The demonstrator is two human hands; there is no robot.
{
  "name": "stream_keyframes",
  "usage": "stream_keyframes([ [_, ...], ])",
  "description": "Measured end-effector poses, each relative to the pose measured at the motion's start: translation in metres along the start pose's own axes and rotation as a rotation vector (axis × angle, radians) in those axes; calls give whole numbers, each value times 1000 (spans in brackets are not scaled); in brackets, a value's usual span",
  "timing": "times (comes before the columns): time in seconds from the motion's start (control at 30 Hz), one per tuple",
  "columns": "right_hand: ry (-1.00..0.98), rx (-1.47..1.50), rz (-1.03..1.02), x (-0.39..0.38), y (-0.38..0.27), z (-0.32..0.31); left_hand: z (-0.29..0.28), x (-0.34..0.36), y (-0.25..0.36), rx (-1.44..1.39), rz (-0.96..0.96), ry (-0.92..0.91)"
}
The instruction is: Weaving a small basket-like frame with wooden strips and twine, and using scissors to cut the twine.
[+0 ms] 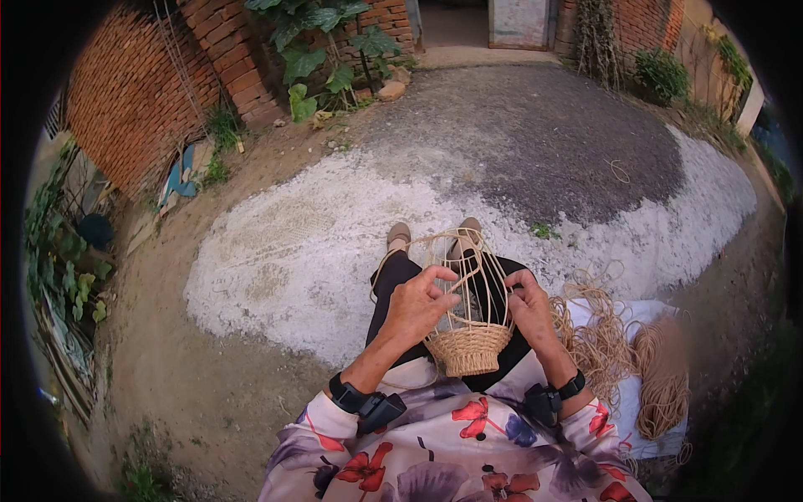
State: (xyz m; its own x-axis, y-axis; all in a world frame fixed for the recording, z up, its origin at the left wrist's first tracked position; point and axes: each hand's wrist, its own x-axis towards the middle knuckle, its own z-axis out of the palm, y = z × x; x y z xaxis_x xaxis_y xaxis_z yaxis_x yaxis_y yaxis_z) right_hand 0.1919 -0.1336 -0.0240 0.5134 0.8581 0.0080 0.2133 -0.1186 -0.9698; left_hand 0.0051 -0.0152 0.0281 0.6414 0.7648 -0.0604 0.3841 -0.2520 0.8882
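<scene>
The basket [468, 322] sits in the person's lap, just below the picture's centre. Its woven base is toward 6 o'clock, close to the body, and its bare ribs run away toward 12 o'clock, bending together near the shoes [431, 236]; the long axis lies along that 6-to-12 line (tilted a little toward 1 o'clock).

The left hand [416, 305] is at the basket's 9 o'clock side, fingers curled and pinched together on one of the ribs near the top. The right hand [530, 311] is at the 3 o'clock side, fingers closed against the ribs there; whether it grips a rib or a loose strand cannot be told.

A heap of pale fibre [623, 351] lies on a white cloth [629, 316] at 3 o'clock of the right hand, just beside the wrist. Each wrist carries a black band [350, 395]. Beyond the shoes, toward 12 o'clock, is grey gravel [535, 142], with a brick wall [134, 92] off at 10 o'clock.
</scene>
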Motion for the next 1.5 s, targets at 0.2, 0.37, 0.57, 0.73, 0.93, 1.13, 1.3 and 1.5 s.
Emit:
stream_keyframes([
  [0.2,-39,170,107,-2,-2,-2,-8,-21,-10,-409,-98,-57],
  [0.37,-118,54,167,10,-10,-10,-3,-36,-9,-98,-58,87],
  [0.57,-34,-806,-244,25,-36,18,8,-25,-4,540,313,326],
  [0.73,-3,-714,-186,37,-8,0,-7,-28,-5,459,315,366],
  [0.93,-105,-331,116,27,-12,-37,-90,-34,-78,658,6,472],
  [1.13,-82,-383,-27,30,28,-40,-260,-79,-229,489,-411,954],
  [1.3,-90,375,270,30,46,-62,-354,-195,-303,715,-901,1110],
  [1.5,-4,568,379,29,61,-54,-171,-107,-135,-53,-326,482],
])
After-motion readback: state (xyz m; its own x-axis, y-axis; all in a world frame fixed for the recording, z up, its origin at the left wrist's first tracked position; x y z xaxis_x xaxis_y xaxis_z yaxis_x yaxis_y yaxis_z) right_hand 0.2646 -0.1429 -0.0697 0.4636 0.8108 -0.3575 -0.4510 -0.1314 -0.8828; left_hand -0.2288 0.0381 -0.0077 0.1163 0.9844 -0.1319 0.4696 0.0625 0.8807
